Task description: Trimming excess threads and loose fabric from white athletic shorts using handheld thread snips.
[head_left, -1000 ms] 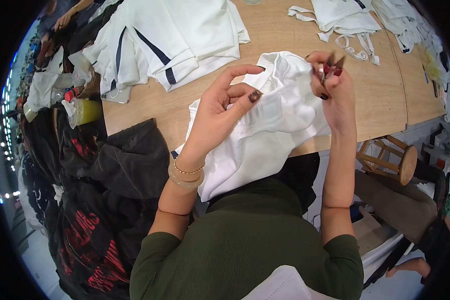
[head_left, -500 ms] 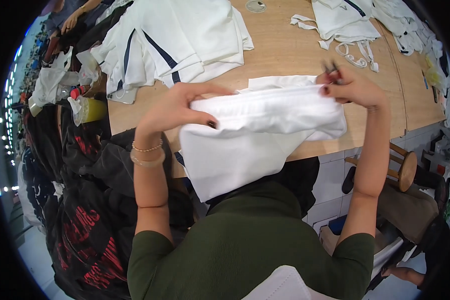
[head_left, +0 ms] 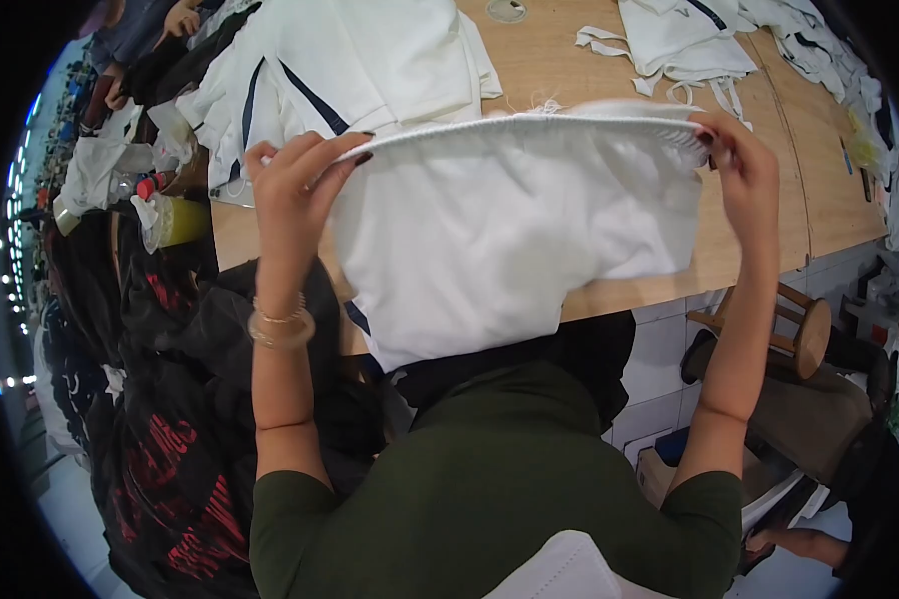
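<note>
A pair of white shorts (head_left: pixel 459 240) is stretched wide between my hands, its gathered elastic waistband raised in a taut line toward the far side. My left hand (head_left: pixel 305 175) pinches the left end of the waistband between thumb and fingers. At the other end, my right hand (head_left: pixel 734 160) has its fingers closed on the waistband's right corner; whether it also holds a small tool is hidden. The legs of the shorts hang over the table's near edge, with a navy strip showing at the lower left. Loose threads (head_left: pixel 539 104) stick up behind the band.
White garments with navy stripes (head_left: pixel 370 60) are piled at the far left of the wooden table (head_left: pixel 659 290). More white pieces (head_left: pixel 674 40) lie far right. A drink cup (head_left: pixel 180 222) stands left, above dark clothing (head_left: pixel 170 449). A wooden stool (head_left: pixel 812 334) is right. Another person's hand (head_left: pixel 182 20) shows far left.
Both hands have moved the waistband away from me and pulled it taut. My left hand, spread over the cloth before, now pinches the band's end. The dark snips seen at my right hand no longer show clearly.
</note>
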The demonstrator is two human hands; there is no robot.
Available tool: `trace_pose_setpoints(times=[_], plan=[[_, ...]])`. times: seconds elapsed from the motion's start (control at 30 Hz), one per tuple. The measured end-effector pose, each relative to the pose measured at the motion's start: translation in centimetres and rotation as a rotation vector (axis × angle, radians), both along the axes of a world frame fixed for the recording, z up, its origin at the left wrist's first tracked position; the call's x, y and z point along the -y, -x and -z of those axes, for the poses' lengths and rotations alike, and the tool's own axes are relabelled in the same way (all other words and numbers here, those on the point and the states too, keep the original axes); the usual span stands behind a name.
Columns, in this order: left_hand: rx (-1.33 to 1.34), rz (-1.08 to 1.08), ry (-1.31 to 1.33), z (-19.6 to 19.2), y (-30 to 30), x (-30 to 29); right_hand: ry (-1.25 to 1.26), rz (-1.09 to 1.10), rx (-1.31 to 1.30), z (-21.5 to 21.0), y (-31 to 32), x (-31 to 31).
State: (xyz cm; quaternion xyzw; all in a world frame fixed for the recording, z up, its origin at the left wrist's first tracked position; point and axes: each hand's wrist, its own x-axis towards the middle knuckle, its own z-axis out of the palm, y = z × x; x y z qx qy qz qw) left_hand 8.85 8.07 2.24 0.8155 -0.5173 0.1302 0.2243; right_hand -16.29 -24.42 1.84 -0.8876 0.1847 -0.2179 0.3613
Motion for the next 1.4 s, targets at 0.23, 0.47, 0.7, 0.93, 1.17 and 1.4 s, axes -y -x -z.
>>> trace_pose_setpoints(times=[0.23,0.47,0.7,0.93,1.17,1.4], plan=[[0.034,-0.008,-0.281,9.8,5.5,-2.7,0.102,-0.028,-0.211,7.4,3.2,-7.5],[-0.808,0.109,0.124,6.8,9.9,3.9,-0.495,-0.033,0.035,7.3,-1.6,-10.3],[-0.842,0.28,0.076,13.2,8.2,7.7,-0.998,0.079,0.287,13.6,-5.5,-7.4],[-0.657,0.21,0.066,13.5,9.1,8.6,-0.99,0.039,0.246,13.8,-5.3,-7.4],[-1.499,-0.013,0.548,13.3,6.5,8.1,-0.987,0.024,0.263,13.7,-5.4,-7.5],[-0.71,0.24,0.102,14.5,7.7,8.4,-0.981,0.033,0.265,14.0,-5.4,-7.7]])
